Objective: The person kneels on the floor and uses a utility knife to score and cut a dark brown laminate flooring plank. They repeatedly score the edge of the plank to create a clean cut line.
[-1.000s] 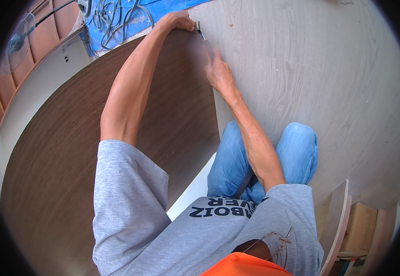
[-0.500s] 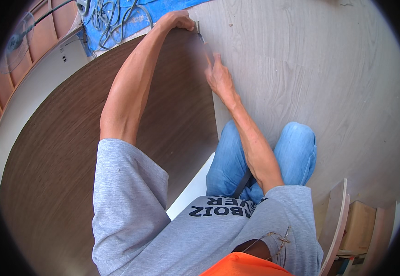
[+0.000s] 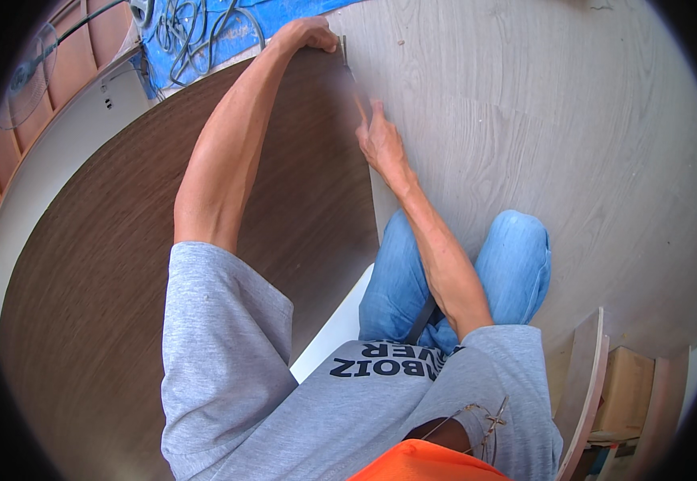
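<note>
A large dark brown wood-grain panel [image 3: 148, 208] fills the left side under my left arm. At its far right corner is my left hand [image 3: 310, 34], its fingers bent and closed; whatever is pinched there is too small to make out. My right hand [image 3: 382, 144] is wrapped round the orange-brown handle of what looks like a hammer [image 3: 360, 103], with the thumb side uppermost. The hammer's slim metal head [image 3: 344, 46] is beside the fingertips of my left hand, at the panel's right edge. The handle is smeared by motion.
Pale wood-grain boarding [image 3: 509, 136] spreads to the right. A blue sheet [image 3: 240, 28] carries a tangled grey cable [image 3: 192, 40] at the far left. White edging [image 3: 100, 112] runs round the panel. A cardboard box [image 3: 625, 393] sits in a shelf at lower right. My jeans-clad knees [image 3: 513, 256] are bent close by.
The hammer and my right hand have shifted very slightly nearer to me. My left hand stays at the panel's corner, almost unmoved.
</note>
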Motion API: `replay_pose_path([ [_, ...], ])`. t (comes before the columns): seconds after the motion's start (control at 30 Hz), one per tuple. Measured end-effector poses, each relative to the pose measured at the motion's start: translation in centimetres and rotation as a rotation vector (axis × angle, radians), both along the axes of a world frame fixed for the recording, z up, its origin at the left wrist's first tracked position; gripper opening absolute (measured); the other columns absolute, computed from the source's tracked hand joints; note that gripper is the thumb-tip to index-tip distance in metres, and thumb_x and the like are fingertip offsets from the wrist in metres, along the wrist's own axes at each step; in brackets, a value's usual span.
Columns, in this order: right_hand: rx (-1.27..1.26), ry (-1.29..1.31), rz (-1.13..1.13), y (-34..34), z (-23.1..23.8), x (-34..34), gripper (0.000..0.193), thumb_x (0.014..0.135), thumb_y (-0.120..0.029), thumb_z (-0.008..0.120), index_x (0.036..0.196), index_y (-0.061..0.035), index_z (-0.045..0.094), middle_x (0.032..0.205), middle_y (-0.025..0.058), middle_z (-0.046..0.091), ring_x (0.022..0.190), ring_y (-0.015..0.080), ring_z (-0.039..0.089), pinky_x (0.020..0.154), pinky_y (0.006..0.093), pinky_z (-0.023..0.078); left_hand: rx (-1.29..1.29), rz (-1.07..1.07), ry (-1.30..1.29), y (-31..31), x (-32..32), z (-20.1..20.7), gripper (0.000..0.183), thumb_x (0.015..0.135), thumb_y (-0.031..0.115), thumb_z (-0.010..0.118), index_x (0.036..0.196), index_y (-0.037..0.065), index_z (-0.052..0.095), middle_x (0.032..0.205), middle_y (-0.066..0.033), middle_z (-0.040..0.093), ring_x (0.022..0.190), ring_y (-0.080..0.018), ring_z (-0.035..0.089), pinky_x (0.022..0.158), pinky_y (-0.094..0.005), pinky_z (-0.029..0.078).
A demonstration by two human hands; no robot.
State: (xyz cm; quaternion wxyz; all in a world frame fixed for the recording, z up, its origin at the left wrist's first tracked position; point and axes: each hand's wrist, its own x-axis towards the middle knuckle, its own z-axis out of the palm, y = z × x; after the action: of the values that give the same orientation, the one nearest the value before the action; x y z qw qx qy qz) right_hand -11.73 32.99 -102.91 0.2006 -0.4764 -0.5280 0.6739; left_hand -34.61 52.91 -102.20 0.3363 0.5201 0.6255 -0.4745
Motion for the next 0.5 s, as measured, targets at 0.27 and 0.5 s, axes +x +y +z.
replay_pose_path([
  [0.27, -0.052, -0.004, -0.002, -0.6, 0.4, 0.2, 0.037, 0.096, -0.012, 0.052, 0.129, -0.0041, 0.037, 0.068, 0.0228, 0.059, 0.063, 0.0463, 0.060, 0.055, 0.0543, 0.045, -0.055, 0.016, 0.004, 0.4, 0.6, 0.7, 0.049, 0.074, 0.034, 0.066, 0.112, 0.003, 0.071, 0.111, -0.0184, 0.070, 0.102, -0.0357, 0.065, 0.086, -0.0449, 0.051],
  [0.5, -0.092, -0.007, -0.009, -1.1, 0.6, 0.5, 0.045, 0.095, -0.010, 0.052, 0.136, -0.0004, 0.036, 0.071, 0.0311, 0.061, 0.070, 0.0525, 0.061, 0.061, 0.0569, 0.045, -0.064, 0.008, 0.021, 0.6, 1.3, 1.1, 0.049, 0.076, 0.036, 0.065, 0.110, 0.001, 0.071, 0.113, -0.0192, 0.069, 0.105, -0.0365, 0.064, 0.088, -0.0458, 0.050],
])
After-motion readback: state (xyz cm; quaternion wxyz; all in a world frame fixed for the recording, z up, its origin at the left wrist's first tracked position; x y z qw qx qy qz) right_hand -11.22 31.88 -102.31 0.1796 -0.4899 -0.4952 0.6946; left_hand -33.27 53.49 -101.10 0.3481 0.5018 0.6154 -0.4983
